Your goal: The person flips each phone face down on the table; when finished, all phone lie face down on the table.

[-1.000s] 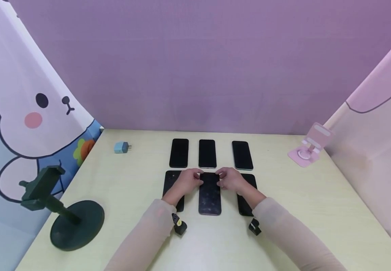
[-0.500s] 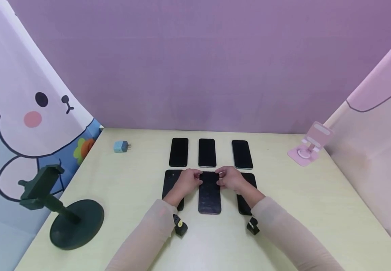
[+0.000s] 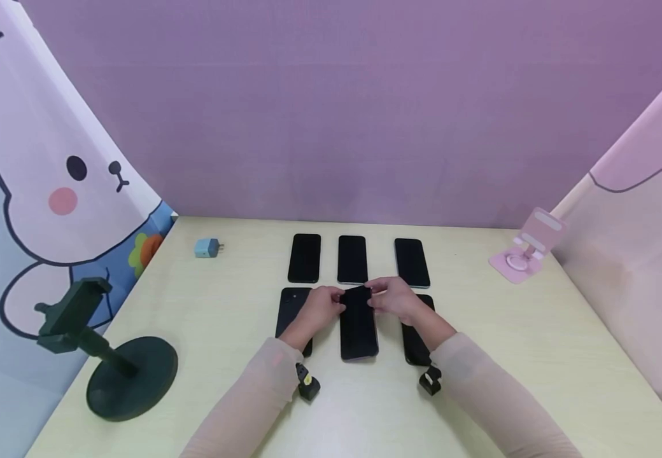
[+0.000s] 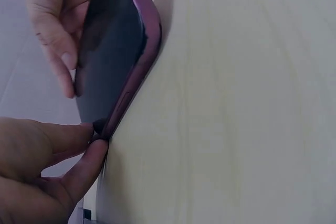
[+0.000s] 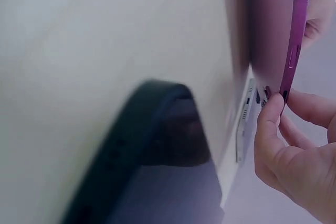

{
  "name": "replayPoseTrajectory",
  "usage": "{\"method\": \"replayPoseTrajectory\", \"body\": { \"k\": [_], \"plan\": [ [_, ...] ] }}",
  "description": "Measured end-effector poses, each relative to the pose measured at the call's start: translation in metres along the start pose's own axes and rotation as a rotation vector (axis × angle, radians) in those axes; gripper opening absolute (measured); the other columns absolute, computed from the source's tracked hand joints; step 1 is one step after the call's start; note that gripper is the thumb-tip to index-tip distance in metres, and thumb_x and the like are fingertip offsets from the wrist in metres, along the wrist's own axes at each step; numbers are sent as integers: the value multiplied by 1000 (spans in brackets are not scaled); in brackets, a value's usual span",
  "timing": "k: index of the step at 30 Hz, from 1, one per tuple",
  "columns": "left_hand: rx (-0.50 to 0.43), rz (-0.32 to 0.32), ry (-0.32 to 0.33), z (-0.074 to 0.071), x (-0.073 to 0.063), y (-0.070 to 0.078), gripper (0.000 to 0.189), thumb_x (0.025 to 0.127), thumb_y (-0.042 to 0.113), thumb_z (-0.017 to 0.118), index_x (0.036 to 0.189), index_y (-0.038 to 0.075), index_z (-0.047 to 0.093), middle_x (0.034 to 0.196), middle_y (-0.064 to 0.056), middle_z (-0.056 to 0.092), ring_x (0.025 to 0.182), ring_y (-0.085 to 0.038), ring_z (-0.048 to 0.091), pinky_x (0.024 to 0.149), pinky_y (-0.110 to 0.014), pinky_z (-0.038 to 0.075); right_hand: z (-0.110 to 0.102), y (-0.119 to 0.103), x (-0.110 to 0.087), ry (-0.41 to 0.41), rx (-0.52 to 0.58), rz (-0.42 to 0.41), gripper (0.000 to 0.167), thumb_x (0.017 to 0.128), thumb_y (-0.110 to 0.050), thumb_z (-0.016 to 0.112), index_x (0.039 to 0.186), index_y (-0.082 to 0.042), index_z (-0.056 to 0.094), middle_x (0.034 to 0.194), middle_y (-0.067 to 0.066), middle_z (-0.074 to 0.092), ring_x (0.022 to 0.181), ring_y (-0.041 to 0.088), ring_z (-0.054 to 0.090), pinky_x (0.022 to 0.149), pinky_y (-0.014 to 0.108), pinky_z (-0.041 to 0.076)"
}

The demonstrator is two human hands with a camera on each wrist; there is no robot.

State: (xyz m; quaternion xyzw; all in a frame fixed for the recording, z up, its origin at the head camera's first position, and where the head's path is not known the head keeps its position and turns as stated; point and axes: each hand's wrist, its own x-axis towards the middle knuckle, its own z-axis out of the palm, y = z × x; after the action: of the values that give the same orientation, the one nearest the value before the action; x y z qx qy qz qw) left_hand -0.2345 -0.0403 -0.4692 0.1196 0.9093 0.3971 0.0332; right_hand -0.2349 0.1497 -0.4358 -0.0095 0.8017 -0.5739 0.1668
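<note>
Both hands hold a black-faced phone (image 3: 358, 324) with a purple frame, in the middle of the front row. My left hand (image 3: 321, 310) pinches its far left corner between thumb and fingers. At the far right corner my right hand (image 3: 395, 299) pinches the edge. The phone is tilted, its far end raised off the table, as the right wrist view shows with its purple back (image 5: 270, 30) facing the table. To the left lies a dark phone (image 3: 292, 308) partly under my left arm; to the right, another black phone (image 3: 415, 343) partly behind my right wrist.
Three black phones form the back row: left (image 3: 304, 257), middle (image 3: 352, 259) and right (image 3: 412, 262). A dark green phone stand (image 3: 132, 381) is at the left, a blue charger plug (image 3: 206, 248) behind it. A pink folding stand (image 3: 515, 264) stands at the back right.
The middle front phone lay flat before; now its far end is lifted and it is turned slightly. My right hand has risen a little with it, while my left hand has barely moved.
</note>
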Motion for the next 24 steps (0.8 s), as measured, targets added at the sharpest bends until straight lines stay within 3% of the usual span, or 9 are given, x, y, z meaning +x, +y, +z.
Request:
{"method": "replayPoseTrajectory", "body": {
  "k": [11,19,24],
  "plan": [
    [-143,11,44,14,-2,0,27,85,0,70,112,-3,68,89,-8,65,83,-21,60,79,-36,51,-5,-12,-3,-12,-11,-72,42,87,9,63,129,11,56,122,26,51,91,23,63,78,35,56],
    [-324,5,36,19,-5,6,26,91,1,62,116,0,67,103,-12,69,80,-15,64,70,-28,53,-1,-15,-5,-31,93,-103,47,88,10,62,134,10,51,124,26,50,94,22,61,83,39,54],
    [-431,-8,42,19,-6,10,30,94,1,61,124,-2,62,109,-18,66,85,-19,67,66,-26,55,1,-13,-5,-28,205,-114,48,88,15,58,135,14,46,117,22,52,95,21,61,85,39,54]
  ]
}}
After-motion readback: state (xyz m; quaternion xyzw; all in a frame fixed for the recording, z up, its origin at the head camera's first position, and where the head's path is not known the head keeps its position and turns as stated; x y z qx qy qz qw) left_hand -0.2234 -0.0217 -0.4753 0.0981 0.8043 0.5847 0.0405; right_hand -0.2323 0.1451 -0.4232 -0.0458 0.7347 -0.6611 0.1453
